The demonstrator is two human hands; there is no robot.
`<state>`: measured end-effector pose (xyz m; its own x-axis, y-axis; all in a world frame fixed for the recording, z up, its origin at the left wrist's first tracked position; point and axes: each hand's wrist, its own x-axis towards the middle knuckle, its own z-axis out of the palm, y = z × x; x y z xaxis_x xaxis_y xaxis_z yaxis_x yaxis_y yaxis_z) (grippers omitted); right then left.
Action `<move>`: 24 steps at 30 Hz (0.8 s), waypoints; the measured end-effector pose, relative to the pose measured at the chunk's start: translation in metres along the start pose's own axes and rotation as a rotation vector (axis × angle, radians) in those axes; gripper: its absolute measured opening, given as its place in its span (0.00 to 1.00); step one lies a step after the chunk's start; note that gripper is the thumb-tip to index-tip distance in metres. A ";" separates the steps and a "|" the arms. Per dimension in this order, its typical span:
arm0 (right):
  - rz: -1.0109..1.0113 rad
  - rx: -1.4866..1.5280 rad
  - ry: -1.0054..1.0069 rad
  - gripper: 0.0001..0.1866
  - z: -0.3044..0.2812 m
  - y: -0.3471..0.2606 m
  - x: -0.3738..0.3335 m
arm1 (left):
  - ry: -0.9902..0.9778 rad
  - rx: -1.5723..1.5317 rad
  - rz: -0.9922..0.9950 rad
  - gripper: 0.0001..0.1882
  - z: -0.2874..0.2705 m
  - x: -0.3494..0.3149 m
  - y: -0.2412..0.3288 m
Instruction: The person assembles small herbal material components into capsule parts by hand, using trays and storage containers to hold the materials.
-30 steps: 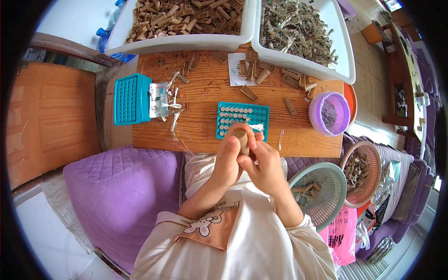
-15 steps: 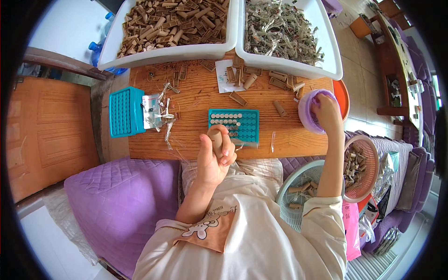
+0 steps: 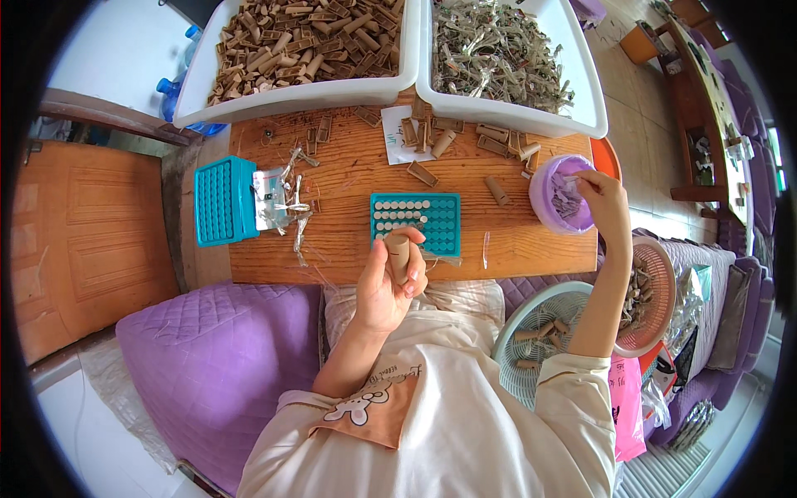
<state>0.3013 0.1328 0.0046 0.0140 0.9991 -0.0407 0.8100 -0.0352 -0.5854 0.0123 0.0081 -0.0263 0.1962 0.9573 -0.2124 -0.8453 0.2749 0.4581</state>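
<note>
My left hand [image 3: 383, 290] is closed around a brown plastic cylinder-shaped casing [image 3: 399, 257], held upright just in front of the teal tray [image 3: 446, 249]. Several round white pieces sit in rows in that tray's holes. At the right, my right hand [image 3: 608, 203] is over the rim of a lilac tub [image 3: 540, 199]. Its fingertips are pinched together, and whatever lies between them is too small to make out. Small pale strips [image 3: 566, 199] fill the bottom of the tub.
Two white bins hold brown casings [image 3: 307, 46] and silvery wired parts [image 3: 498, 62] at the back. Loose casings [image 3: 423, 173] lie about the wooden table [image 3: 332, 199]. Another teal tray stack [image 3: 224, 202] stands left. A pale green basket [image 3: 506, 344] and a pink basket [image 3: 664, 311] are beside my right arm.
My right hand has come up out of the lilac tub to its right rim, fingertips pinched. My left hand has shifted slightly right with the casing, which now stands more upright.
</note>
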 end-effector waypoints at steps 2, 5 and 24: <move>0.079 0.056 0.007 0.10 -0.003 0.001 -0.002 | -0.007 -0.032 -0.017 0.23 0.000 -0.001 0.000; 0.081 0.203 -0.055 0.12 -0.006 0.011 -0.004 | -0.001 -0.047 -0.024 0.22 -0.001 -0.003 -0.001; -0.396 0.599 -0.126 0.07 0.049 -0.109 -0.076 | -0.059 -0.604 -0.301 0.18 0.008 -0.016 0.004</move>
<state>0.1835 0.0600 0.0322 -0.3102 0.9306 0.1945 0.2799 0.2849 -0.9168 0.0100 -0.0054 -0.0138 0.4785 0.8550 -0.2001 -0.8757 0.4479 -0.1804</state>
